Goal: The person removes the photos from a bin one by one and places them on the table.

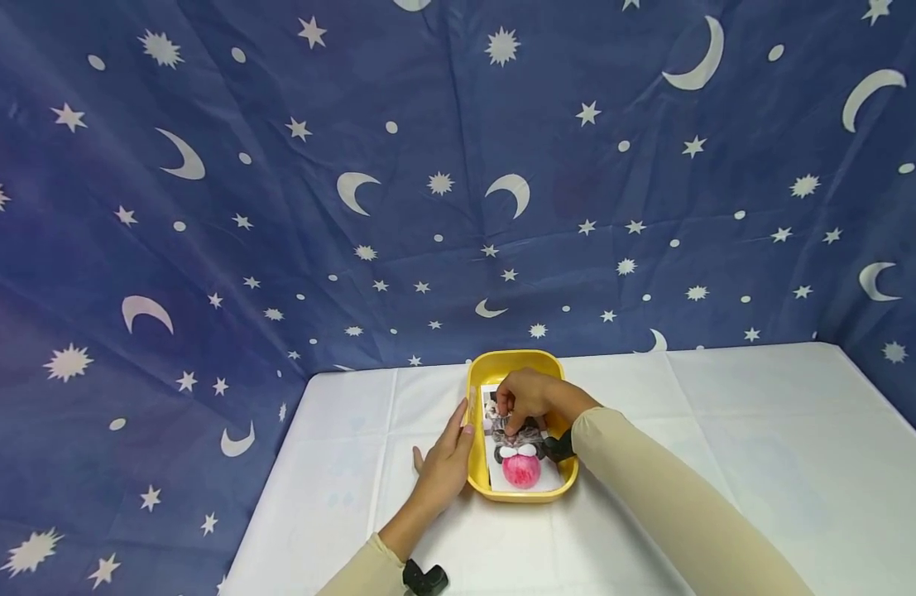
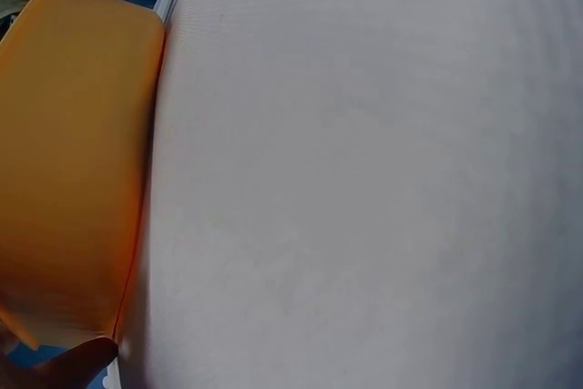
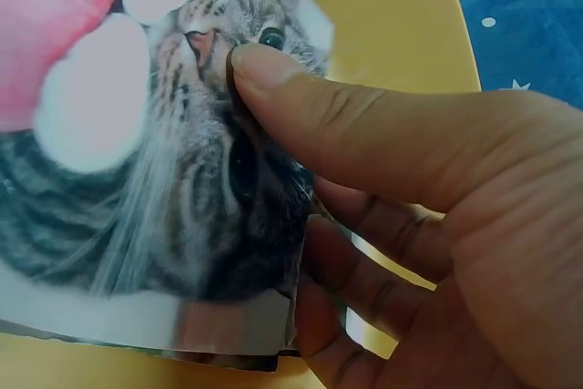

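A yellow tray holds a picture of a tabby cat with a pink ball. My right hand reaches over the tray and pinches the picture at its edge. In the right wrist view, the thumb lies on the cat's face and the other fingers curl beneath. More printed paper shows under the picture's far end. My left hand touches the left side of the tray with its fingers fairly straight. In the left wrist view, a fingertip meets the tray's outer wall.
The tray stands on a table with a white cloth, near its back edge. Behind and to the left hangs a dark blue cloth with white moons and stars. Dark straps with small devices sit at both wrists.
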Available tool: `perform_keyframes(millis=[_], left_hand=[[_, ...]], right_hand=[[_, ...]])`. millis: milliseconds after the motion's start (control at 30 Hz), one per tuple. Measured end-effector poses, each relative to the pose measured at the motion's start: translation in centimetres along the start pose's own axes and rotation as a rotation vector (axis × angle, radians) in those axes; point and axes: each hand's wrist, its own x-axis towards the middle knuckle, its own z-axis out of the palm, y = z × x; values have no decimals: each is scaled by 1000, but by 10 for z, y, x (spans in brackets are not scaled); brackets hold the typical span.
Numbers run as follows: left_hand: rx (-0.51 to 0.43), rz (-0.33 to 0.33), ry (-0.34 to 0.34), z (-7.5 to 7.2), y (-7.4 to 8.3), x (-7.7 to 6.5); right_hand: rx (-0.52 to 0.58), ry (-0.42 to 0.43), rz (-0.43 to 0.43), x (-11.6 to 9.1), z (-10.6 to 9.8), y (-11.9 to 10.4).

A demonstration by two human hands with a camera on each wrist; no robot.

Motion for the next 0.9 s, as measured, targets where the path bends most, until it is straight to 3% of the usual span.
perform_keyframes(millis=[233,467,633,767,900], left_hand=[[-7,6,-2,-1,-2,-2],[-22,58,-12,-2,-1,1],[76,98,44,-2,-1,2],[152,58,40,-2,0,1],[134,31,-16,-6,1,2]], right_hand=[[51,2,-39,-3,0,-2],[-16,72,-80,-10,-7,-6],[9,100,-108,-13,-12,-4],[-31,170,-167,-18,-16,0],[6,210,-226,-28,-22,5]])
